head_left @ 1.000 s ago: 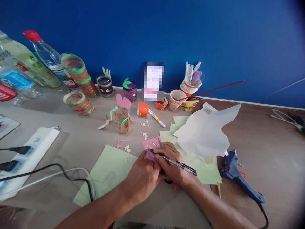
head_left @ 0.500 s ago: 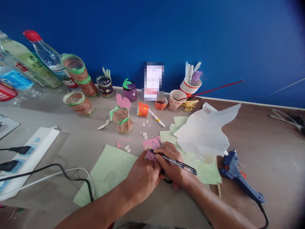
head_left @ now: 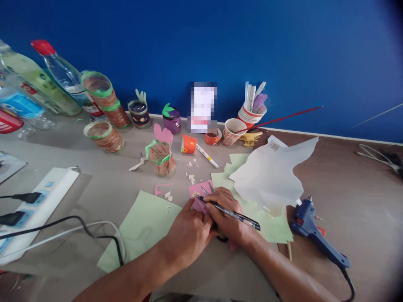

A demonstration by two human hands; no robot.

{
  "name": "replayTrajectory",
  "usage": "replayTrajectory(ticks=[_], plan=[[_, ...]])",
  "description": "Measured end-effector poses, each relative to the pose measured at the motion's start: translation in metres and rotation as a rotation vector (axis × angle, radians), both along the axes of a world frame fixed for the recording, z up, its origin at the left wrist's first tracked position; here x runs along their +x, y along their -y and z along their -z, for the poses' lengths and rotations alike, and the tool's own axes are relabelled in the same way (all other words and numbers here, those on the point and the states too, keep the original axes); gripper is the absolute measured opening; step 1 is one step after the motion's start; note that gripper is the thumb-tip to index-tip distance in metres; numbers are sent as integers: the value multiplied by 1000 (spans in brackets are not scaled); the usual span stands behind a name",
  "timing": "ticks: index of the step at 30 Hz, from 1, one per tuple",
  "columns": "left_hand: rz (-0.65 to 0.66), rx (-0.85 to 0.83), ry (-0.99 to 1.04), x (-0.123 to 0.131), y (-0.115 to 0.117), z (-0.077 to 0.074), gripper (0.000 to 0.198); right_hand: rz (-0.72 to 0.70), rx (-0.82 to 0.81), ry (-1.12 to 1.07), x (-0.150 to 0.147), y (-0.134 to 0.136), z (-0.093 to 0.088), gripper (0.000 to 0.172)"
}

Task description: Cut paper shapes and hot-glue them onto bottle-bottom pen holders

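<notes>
1. The left hand lay at about seven o'clock of the pink paper, its fingers bunched and one fingertip on the edge; I could not tell whether it pinched anything underneath.
2. The right hand, at four o'clock of that paper, pinched a black-and-clear pen in its fingers, the tip resting on the sheet.
3. The pink paper lay between and just beyond the hands, partly covered; the directions below were read from it, with twelve toward the blue wall.
4. At eight o'clock a green sheet lay flat; between three and four, a blue glue gun.
5. A white power strip sat at nine, with black plugs in it.
6. A curled white sheet rested over green papers between two and three.
7. At twelve lay a white marker; between ten and eleven stood a green-rimmed jar.
8. Farther out, a purple jar stood at eleven, a patterned paper cup at one, and a red-capped bottle at ten.
</notes>
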State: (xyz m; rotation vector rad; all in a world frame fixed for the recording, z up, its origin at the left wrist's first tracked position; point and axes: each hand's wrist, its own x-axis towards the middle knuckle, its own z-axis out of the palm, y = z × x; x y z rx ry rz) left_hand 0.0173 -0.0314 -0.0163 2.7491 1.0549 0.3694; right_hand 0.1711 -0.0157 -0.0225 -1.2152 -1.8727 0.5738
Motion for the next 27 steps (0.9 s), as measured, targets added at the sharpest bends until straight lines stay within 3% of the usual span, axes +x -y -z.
replayTrajectory(ticks=[27], plan=[[-6, -27, 20, 1, 0, 1, 18, 0, -9, 1, 0, 0, 0, 15]])
